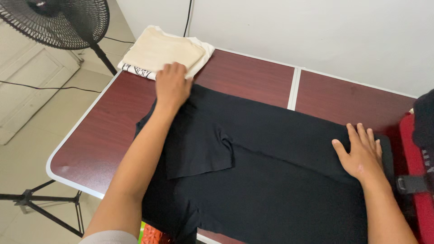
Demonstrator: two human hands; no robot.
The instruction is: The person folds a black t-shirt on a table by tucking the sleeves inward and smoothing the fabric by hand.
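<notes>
your left hand [172, 86] lies palm down, fingers loosely curled, on the far corner of the black shirt [266, 176] spread across the desk [253, 77], just beside the folded cream cloth [163, 49]. your right hand [360, 153] presses flat and open on the shirt's right edge, gripping nothing.

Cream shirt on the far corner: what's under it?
Under the cream shirt lies a white garment with black print, only its edge showing. The rest is covered. The left hand touches the stack's near edge.
</notes>
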